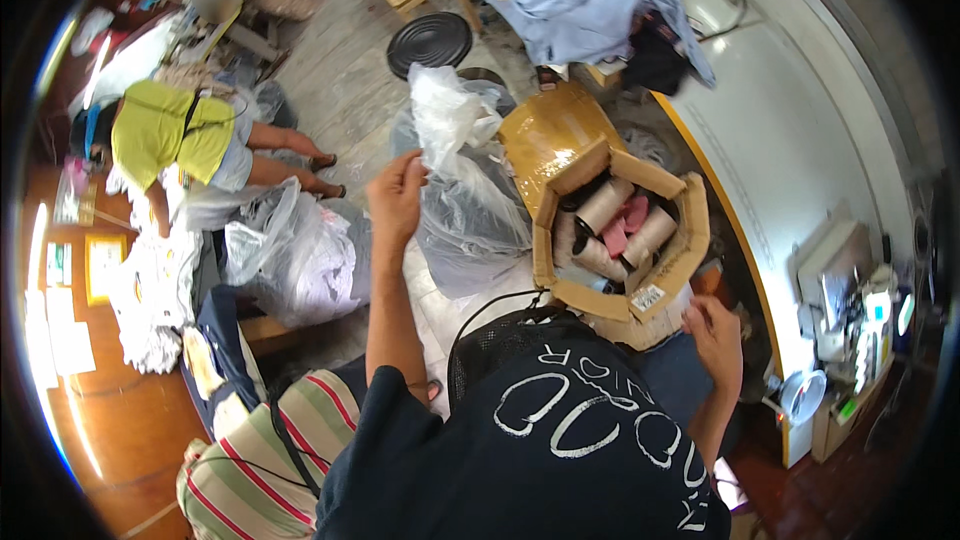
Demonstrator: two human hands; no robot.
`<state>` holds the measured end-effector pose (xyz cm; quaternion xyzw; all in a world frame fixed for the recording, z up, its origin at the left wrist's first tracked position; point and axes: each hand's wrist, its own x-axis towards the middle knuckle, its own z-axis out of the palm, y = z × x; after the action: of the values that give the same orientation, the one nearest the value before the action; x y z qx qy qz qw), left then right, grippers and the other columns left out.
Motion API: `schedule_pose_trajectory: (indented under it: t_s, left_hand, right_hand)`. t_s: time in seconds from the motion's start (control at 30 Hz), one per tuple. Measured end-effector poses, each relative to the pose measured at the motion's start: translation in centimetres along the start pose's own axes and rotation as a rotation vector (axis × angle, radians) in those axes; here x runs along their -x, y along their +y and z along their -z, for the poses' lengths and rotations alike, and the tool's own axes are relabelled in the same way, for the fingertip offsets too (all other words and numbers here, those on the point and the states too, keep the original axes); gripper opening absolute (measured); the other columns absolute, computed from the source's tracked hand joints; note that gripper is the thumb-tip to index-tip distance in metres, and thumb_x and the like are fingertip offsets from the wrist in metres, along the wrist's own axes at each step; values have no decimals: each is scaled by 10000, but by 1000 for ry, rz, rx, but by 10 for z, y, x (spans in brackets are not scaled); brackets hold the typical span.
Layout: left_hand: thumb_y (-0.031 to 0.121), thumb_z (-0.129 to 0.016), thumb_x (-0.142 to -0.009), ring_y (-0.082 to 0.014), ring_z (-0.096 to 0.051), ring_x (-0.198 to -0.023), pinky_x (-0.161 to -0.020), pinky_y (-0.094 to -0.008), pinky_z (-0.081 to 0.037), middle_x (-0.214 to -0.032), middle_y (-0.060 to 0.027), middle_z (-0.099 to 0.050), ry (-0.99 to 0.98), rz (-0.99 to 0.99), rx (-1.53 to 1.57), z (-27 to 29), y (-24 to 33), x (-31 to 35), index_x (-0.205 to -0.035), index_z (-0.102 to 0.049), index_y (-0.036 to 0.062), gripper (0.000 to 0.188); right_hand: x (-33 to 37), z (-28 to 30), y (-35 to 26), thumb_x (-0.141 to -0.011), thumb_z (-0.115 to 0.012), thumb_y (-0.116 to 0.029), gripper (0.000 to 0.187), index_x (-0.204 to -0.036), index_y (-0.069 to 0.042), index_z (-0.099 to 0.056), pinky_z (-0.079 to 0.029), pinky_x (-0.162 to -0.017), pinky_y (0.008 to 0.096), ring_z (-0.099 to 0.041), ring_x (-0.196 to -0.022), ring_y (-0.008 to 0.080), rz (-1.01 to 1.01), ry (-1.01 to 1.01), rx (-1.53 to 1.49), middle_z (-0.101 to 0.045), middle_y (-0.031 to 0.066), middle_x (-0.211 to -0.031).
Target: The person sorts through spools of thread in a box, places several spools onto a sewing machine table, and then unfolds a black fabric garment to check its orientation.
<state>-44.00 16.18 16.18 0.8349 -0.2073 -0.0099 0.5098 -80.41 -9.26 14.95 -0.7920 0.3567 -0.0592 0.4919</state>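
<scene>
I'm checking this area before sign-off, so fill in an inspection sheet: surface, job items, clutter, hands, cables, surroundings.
Surface: grey floor; white tabletop at right.
Job items: open cardboard box holding spools and pink material; translucent plastic to its left.
Clutter: round black lid, taped brown box and heaped blue clothes farther off.
Hands: left hand at the plastic's edge, grip unclear; right hand beside the open box, fingers bent, grip unclear.
Cables: black cord curving near the dark shirt.
Surroundings: co-worker in a yellow top at left, bending over white cloth.
</scene>
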Motion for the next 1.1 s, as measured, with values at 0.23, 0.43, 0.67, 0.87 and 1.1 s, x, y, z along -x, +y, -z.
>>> schedule_pose_trajectory:
  t_s: [0.23,0.43,0.67,0.87,1.1]
  left_hand:
    - [107,-490,-879,-105,-562,-685,-658,-234,-448,-705,-58,-602,47,173,129,13,-14,27,-1010,-596,-49,229]
    - [87,-532,-842,-137,-587,-741,-721,-260,-448,-798,-86,-634,-449,-147,210,-89,68,36,-1032,-593,-21,227]
    - [150,-612,-743,-355,-580,-840,-761,-380,-476,-941,-242,-543,-695,-380,-610,-221,32,55,-1220,-372,-14,559]
    - [139,-621,-667,-384,-576,-862,-761,-392,-482,-949,-238,-538,-895,-327,-746,-229,13,53,-1284,-275,-11,723]
    - [250,-571,-718,-339,-567,-925,-846,-541,-371,-1044,-91,-592,-1170,-724,-798,-187,9,81,-1129,-558,165,420]
  right_hand:
    - [-30,4,-24,-832,-543,-155,209,-881,45,-578,-422,-553,266,-530,-561,126,13,-8,39,-563,112,-618]
    - [-97,-24,-55,-808,-533,-191,204,-858,4,-572,-437,-613,405,-576,-696,363,242,-37,191,-579,195,-734]
    - [-126,-66,-3,-737,-585,-191,269,-934,-9,-587,-435,-791,438,-474,-1013,350,284,-10,824,-523,174,-1037]
    - [-138,-56,20,-747,-556,-118,272,-971,35,-566,-431,-826,405,-512,-965,372,204,-53,382,-536,222,-1029]
    - [-180,-38,4,-835,-460,-116,232,-966,51,-554,-457,-678,373,-584,-782,350,-30,-24,-95,-594,223,-910]
